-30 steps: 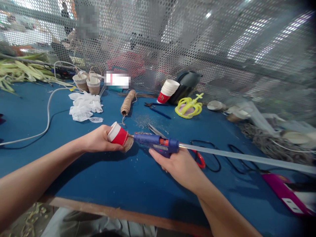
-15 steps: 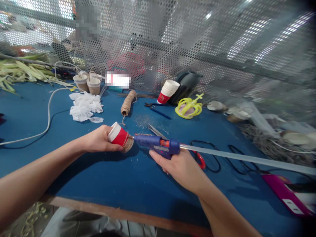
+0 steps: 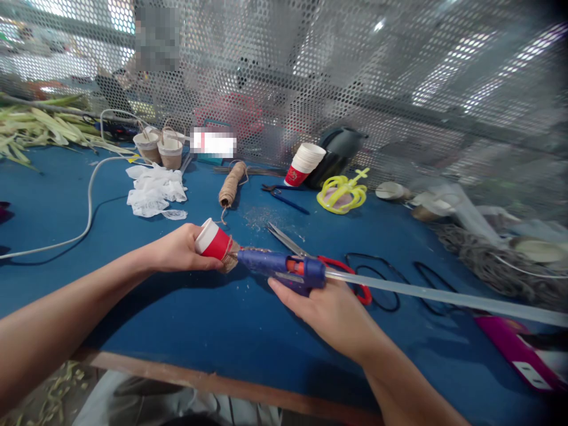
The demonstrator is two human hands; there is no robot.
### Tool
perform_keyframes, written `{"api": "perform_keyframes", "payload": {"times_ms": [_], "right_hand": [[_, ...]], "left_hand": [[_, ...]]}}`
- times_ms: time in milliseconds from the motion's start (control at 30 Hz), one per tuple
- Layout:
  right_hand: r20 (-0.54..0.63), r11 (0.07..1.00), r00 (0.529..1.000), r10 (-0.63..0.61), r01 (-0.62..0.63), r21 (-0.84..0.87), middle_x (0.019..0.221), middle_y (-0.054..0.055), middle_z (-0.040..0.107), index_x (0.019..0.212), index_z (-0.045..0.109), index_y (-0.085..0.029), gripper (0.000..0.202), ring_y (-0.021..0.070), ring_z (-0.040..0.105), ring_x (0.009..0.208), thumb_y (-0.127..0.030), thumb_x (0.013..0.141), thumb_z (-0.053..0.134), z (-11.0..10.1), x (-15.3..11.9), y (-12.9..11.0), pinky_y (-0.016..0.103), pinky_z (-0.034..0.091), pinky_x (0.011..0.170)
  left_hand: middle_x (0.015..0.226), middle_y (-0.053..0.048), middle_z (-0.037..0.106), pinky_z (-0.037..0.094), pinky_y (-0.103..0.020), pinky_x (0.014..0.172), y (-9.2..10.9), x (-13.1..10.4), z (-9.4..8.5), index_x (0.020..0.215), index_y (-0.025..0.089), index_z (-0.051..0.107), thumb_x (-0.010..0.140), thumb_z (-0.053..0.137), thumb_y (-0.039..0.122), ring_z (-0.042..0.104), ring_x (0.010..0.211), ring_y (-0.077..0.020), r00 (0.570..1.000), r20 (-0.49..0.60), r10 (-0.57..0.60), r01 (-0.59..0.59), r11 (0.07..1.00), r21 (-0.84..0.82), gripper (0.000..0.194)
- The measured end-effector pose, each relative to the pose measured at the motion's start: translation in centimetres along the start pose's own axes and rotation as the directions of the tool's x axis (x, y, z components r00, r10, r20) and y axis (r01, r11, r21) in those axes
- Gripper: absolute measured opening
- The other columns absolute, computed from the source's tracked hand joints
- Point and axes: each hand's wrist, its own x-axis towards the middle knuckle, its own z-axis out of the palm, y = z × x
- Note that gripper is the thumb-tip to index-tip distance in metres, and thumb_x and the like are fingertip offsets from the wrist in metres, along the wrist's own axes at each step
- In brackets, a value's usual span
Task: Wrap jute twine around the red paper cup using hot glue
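Note:
My left hand (image 3: 181, 248) holds a red and white paper cup (image 3: 213, 241) tilted on its side, its white rim up to the left. Twine (image 3: 230, 258) is wound round the cup's lower end. In my right hand (image 3: 326, 305) is a blue glue gun (image 3: 279, 264) with a long clear glue stick (image 3: 399, 284) coming out of its back. The gun's nozzle points left and meets the twine-wrapped end of the cup. Scissors with red handles (image 3: 364, 293) lie partly behind the gun.
Behind the hands are a twine spool (image 3: 232, 183), white gloves (image 3: 155, 190), pliers (image 3: 288, 199), stacked cups (image 3: 305, 164) and a yellow crown-shaped piece (image 3: 341, 194). Two wrapped cups (image 3: 170, 152) stand at back left. Grey cord (image 3: 483, 260) and a magenta box (image 3: 515, 349) are right.
The glue gun has tilted, its back end slightly lower, and its nozzle has shifted a little left and down on the twine. More of the scissors shows.

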Motion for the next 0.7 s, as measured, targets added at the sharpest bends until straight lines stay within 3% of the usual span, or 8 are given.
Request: {"api": "perform_keyframes", "payload": {"times_ms": [267, 400, 567, 700], "right_hand": [[-0.007, 1.000, 1.000, 0.025, -0.025, 0.015, 0.073, 0.004, 0.065, 0.075, 0.062, -0.018, 0.017, 0.0184, 0.060, 0.071, -0.029, 0.076, 0.048, 0.20, 0.09, 0.20, 0.030, 0.046, 0.069], [0.002, 0.999, 1.000, -0.002, 0.002, 0.036, 0.064, 0.000, 0.063, 0.069, 0.060, -0.020, 0.014, 0.0155, 0.058, 0.062, -0.029, 0.075, 0.051, 0.14, -0.10, 0.09, 0.027, 0.046, 0.063], [-0.021, 0.996, 0.998, 0.052, -0.050, 0.071, 0.044, -0.003, 0.053, 0.066, 0.058, -0.020, 0.015, 0.0120, 0.050, 0.043, -0.029, 0.075, 0.051, -0.17, 0.19, 0.05, 0.024, 0.042, 0.047], [-0.033, 0.990, 0.998, 0.053, -0.048, 0.130, 0.036, -0.006, 0.045, 0.056, 0.052, -0.020, 0.021, 0.0103, 0.045, 0.036, -0.030, 0.076, 0.051, -0.15, 0.68, 0.19, 0.023, 0.040, 0.042]], "left_hand": [[0.074, -0.008, 0.065, 0.047, -0.025, 0.060, -0.03, -0.04, 0.05, 0.080, 0.006, 0.061, 0.065, 0.063, 0.027, 0.057, 0.064, -0.0146, 1.000, -0.027, -0.009, 0.009, 1.000, 0.002, 0.026], [0.077, -0.008, 0.066, 0.047, -0.025, 0.063, -0.08, 0.02, 0.07, 0.084, 0.006, 0.061, 0.066, 0.063, 0.026, 0.058, 0.066, -0.0145, 1.000, 0.000, 0.004, -0.004, 1.000, -0.020, 0.027], [0.063, -0.002, 0.060, 0.042, -0.018, 0.051, -0.22, -0.05, -0.04, 0.074, 0.008, 0.060, 0.065, 0.063, 0.027, 0.051, 0.054, -0.0093, 1.000, -0.021, 0.009, -0.008, 0.999, 0.043, 0.021], [0.064, -0.001, 0.060, 0.041, -0.017, 0.050, -0.01, -0.16, -0.09, 0.075, 0.009, 0.061, 0.066, 0.063, 0.026, 0.050, 0.054, -0.0085, 1.000, -0.009, 0.027, -0.026, 0.996, 0.089, 0.020]]}}
